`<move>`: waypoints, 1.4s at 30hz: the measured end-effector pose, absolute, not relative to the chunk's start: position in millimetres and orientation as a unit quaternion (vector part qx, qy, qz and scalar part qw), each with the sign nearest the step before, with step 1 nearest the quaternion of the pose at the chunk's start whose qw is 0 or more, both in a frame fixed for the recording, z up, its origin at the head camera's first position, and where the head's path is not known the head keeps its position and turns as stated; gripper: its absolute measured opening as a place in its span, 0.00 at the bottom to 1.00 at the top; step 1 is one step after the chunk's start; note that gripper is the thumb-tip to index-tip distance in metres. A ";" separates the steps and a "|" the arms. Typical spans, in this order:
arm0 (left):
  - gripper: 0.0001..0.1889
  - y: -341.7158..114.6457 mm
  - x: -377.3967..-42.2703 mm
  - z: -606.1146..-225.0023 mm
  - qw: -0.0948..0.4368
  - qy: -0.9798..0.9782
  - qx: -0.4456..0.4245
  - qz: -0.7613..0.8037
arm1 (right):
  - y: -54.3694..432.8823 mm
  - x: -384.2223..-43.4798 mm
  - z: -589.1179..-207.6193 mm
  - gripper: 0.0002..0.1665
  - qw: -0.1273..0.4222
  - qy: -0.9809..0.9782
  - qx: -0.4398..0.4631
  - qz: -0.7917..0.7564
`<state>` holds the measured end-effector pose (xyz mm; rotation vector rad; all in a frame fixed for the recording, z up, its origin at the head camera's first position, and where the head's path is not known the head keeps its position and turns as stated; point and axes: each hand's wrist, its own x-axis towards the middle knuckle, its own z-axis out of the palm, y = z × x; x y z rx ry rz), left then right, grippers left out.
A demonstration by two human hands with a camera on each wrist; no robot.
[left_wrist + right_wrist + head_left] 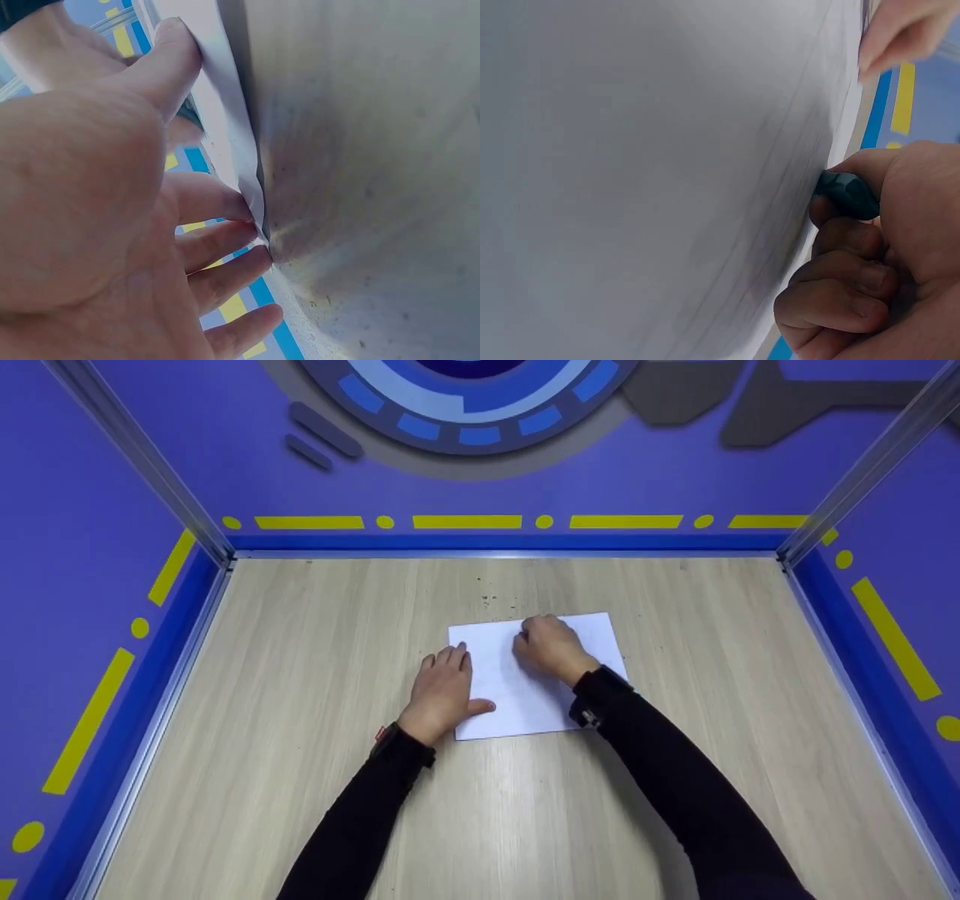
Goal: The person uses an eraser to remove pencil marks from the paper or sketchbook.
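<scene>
at nine o'clock on the white rectangular paper sheet, the left hand rests unclenched over its edge, seemingly to steady it; toward twelve, the right hand pinches a small dark-teal object, likely for close control.

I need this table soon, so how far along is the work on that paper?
Done: the white paper is on the wood-grain table, the left hand on its edge. In hand: the right hand pinches a small teal object, perhaps an eraser, at the paper. Probably left: working over faint lines showing on the paper, then clearing dark specks beyond it.
</scene>
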<state>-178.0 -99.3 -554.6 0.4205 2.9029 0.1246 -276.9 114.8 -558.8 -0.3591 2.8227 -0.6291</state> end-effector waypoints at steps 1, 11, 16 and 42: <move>0.58 -99.0 -178.2 -554.4 0.105 0.983 0.142 0.041 | 123.1 -277.8 -558.7 0.17 0.111 0.962 -0.118 -0.218; 0.58 -95.6 -178.2 -552.6 0.118 0.983 0.138 0.038 | 211.4 -282.1 -555.8 0.17 0.093 0.968 -0.082 -0.220; 0.58 -94.5 -177.9 -554.4 0.110 0.983 0.141 0.048 | 243.4 -282.0 -557.2 0.18 0.085 0.972 -0.057 -0.213; 0.58 -98.6 -177.6 -554.1 0.097 0.983 0.150 0.039 | 134.1 -267.2 -544.3 0.20 0.120 0.964 -0.098 -0.216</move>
